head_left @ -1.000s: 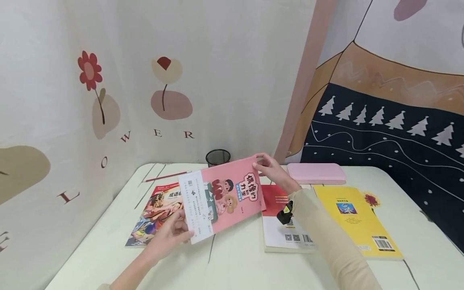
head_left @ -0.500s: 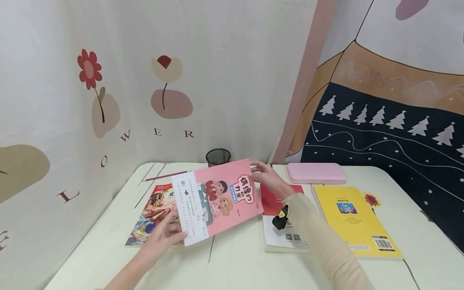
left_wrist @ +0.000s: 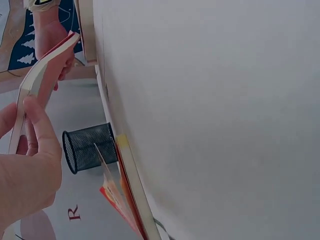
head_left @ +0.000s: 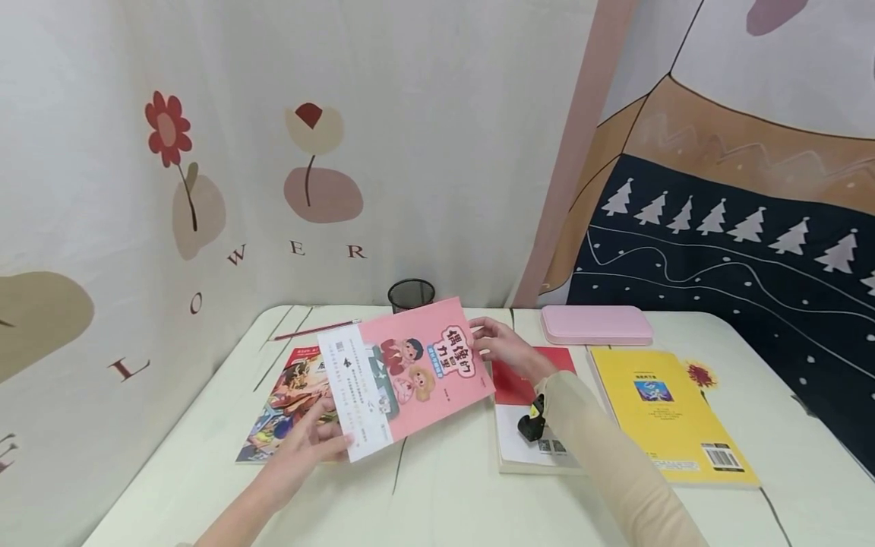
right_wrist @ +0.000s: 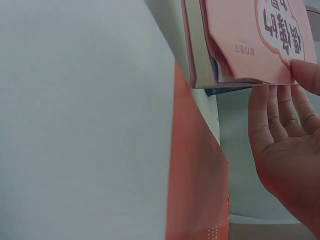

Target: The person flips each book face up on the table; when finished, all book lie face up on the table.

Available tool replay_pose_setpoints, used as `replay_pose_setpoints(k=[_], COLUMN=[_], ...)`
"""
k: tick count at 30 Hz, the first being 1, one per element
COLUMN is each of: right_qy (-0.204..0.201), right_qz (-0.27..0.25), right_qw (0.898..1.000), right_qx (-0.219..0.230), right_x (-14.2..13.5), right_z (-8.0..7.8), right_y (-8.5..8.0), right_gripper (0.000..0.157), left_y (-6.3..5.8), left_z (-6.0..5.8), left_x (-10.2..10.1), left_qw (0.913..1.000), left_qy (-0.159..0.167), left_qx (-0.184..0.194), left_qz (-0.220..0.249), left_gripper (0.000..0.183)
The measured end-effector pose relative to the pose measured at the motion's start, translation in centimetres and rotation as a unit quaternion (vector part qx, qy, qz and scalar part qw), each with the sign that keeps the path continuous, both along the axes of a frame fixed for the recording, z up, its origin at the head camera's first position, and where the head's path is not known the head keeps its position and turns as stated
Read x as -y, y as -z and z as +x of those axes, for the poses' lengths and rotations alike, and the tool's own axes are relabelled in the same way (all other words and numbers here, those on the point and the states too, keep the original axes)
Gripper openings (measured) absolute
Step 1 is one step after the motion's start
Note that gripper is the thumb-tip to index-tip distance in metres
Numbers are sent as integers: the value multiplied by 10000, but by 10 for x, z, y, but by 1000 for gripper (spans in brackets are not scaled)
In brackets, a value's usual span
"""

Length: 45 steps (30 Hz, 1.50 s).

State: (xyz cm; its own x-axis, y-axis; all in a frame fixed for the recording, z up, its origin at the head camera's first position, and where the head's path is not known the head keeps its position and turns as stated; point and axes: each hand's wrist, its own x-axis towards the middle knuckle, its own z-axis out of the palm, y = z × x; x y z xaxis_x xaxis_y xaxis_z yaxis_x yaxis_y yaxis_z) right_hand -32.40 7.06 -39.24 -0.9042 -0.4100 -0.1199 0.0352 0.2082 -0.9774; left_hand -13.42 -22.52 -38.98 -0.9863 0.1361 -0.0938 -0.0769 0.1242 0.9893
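Note:
A pink book (head_left: 417, 365) with a white band is held up, tilted, above the table in the head view. My left hand (head_left: 311, 441) grips its lower left edge, thumb on the front and fingers behind. At the opposite edge, my right hand (head_left: 509, 349) pinches the book; in the right wrist view its thumb (right_wrist: 306, 75) lies on the cover and the fingers reach behind. The left wrist view shows the pages bent edge-on. Beneath it on the left lies a colourful comic-style book (head_left: 283, 410), partly covered. A red and white book (head_left: 529, 380) lies under my right forearm.
A yellow book (head_left: 673, 418) lies at the right of the table (head_left: 437, 509). Behind it sits a pink case (head_left: 597, 325). At the back stand a black mesh pen cup (head_left: 410, 295), and a red pencil (head_left: 314, 331) left of it. A printed curtain (head_left: 437, 152) hangs behind.
The pink book has moved left and slightly turned, with both hands moving along. My right hand has slid down its right edge from the top corner.

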Motion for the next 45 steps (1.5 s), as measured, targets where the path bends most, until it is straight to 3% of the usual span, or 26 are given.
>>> replay_pose_setpoints(k=[7,14,21,27,33,45], right_qy=[23,-68,-65,-74,-136,-338], right_qz=[198,305,428,556,705,1048], right_qw=[9998,9995,9991,9984,9974,9937], right_qx=[36,-86,12,100,72,-208], right_x=[2,9,18,26,31,37], right_z=[-4,-12,-16,-24,-27,-33], right_y=[3,0,-2,-4,-4,2], right_gripper=[39,36,32,29,29,28], left_y=[2,1,4,14,22,28], left_z=[-1,-3,-4,-3,2,10], left_x=[1,-3,-6,-6,-14,-34], left_qw=[9998,9966,9903,9934,9942,9868], left_qy=[-50,-733,-1177,-766,-319,-382], left_qx=[189,379,732,835,1021,1452], left_qz=[-64,-71,-8,-150,76,603], left_gripper=[60,34,38,35,41,43])
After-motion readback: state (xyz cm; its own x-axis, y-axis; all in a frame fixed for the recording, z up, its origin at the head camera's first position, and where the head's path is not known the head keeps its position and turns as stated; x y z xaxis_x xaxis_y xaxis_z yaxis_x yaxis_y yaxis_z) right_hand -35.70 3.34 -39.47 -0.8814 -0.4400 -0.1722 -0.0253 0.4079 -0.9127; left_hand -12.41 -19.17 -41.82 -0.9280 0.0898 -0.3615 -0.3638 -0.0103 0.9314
